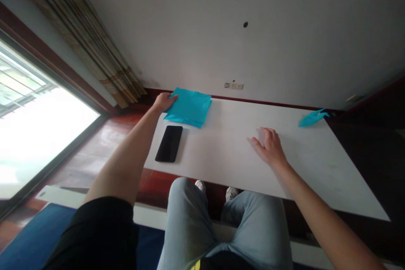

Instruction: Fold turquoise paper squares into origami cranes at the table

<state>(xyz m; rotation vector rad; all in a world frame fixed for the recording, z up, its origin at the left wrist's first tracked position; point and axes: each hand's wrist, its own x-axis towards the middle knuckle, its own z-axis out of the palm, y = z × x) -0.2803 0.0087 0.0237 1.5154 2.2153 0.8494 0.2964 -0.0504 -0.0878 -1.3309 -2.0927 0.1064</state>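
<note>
My left hand (166, 102): thumb and fingers pinched on the left edge of the blue sheet (190, 107), upper left of centre. Handling it seems the step; moving it would call for a steady pinch. My right hand (268, 145): fingers loosely parted, holding nothing, over the counter (228, 143). Phone (169, 144) below the sheet.

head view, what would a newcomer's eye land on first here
Probably the bright blue folded sheet at the white table's far left corner, its left edge in the left hand. Next, the black phone lying nearer the person, then the small blue piece at the far right corner.
</note>
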